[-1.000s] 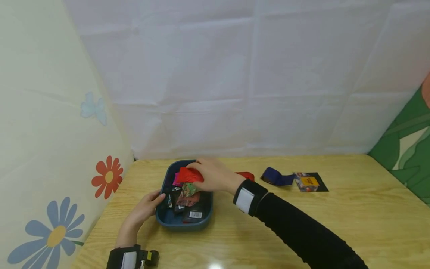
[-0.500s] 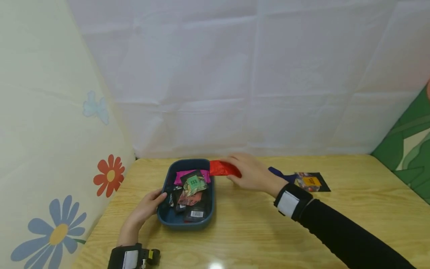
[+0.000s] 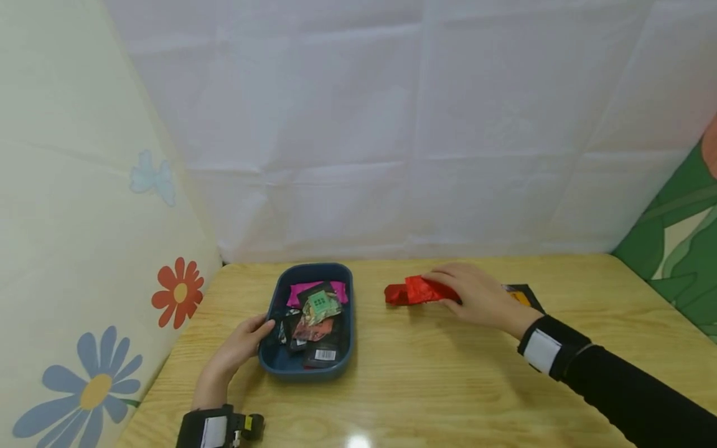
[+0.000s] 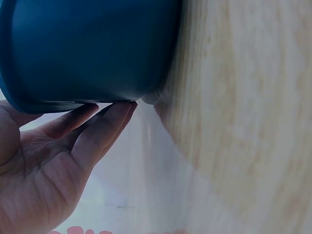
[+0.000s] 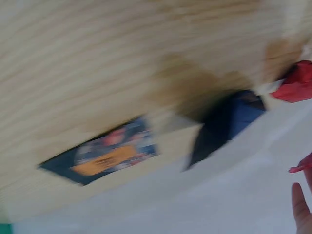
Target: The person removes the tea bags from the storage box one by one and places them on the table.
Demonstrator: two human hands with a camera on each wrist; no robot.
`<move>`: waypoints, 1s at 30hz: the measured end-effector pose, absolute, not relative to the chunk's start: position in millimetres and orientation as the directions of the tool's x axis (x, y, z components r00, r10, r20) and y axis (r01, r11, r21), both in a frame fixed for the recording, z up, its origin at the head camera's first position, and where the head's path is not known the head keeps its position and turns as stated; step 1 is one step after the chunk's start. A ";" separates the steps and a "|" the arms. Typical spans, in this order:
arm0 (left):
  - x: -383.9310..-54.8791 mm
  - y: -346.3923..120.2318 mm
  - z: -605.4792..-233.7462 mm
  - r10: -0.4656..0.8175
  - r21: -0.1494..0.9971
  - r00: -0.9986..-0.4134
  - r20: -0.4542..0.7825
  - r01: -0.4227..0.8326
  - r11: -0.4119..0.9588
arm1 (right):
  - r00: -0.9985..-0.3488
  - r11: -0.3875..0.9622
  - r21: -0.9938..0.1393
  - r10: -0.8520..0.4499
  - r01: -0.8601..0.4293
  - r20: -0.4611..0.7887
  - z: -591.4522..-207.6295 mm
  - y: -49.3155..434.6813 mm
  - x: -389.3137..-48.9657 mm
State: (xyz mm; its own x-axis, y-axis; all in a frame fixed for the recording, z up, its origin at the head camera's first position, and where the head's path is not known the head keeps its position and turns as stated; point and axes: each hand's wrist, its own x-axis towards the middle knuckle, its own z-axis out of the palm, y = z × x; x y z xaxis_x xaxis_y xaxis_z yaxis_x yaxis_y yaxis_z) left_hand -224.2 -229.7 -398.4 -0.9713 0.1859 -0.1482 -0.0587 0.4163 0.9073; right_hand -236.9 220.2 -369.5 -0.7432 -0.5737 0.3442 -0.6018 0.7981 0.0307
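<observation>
In the head view my left hand (image 3: pixel 241 342) grips the left rim of a dark blue plastic bin (image 3: pixel 348 348), thumb over the edge and fingers against the outer wall. Inside the bin lie a pink wrapper (image 3: pixel 338 288), a patterned packet with a green label (image 3: pixel 320 303) and several dark packets. To the right, my right hand (image 3: pixel 476 295) pinches a crumpled red wrapper (image 3: pixel 424 290) above the table. A second, darker red wrapper (image 3: pixel 395 295) lies just left of it, partly overlapped in view. In the right wrist view only part of that hand (image 5: pixel 303 217) shows.
A navy wrapper (image 5: pixel 234 122) lies on the wooden table (image 3: pixel 414 386), hidden by the right hand in the head view. Beside it lies a black packet with an orange label (image 5: pixel 105 161). A white sheet (image 3: pixel 336 124) hangs at the back.
My right hand has carried the red wrapper out of the bin to the right, over the table beside the other red wrapper. The left hand and bin have stayed in place.
</observation>
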 end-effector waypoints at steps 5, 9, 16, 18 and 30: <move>-223.4 -229.9 -399.2 0.180 0.906 -0.971 -0.155 -0.068 0.417 | -0.739 0.804 0.053 -0.568 -0.593 0.363 -373.2 245.4 -234.3; -222.9 -230.6 -400.0 0.175 0.908 -0.972 -0.156 -0.071 0.413 | -0.689 0.783 0.091 -0.590 -0.615 0.422 -373.2 265.4 -235.1; -222.1 -229.9 -399.1 0.179 0.911 -0.973 -0.149 -0.065 0.407 | -0.667 0.795 0.118 -0.570 -0.594 0.481 -370.8 308.2 -234.4; -222.2 -229.6 -399.0 0.177 0.911 -0.972 -0.152 -0.068 0.406 | -0.671 0.805 0.119 -0.557 -0.581 0.489 -371.5 321.1 -232.8; -222.7 -228.5 -397.4 0.178 0.907 -0.971 -0.160 -0.073 0.415 | -0.739 0.867 0.093 -0.470 -0.490 0.482 -383.3 386.5 -222.3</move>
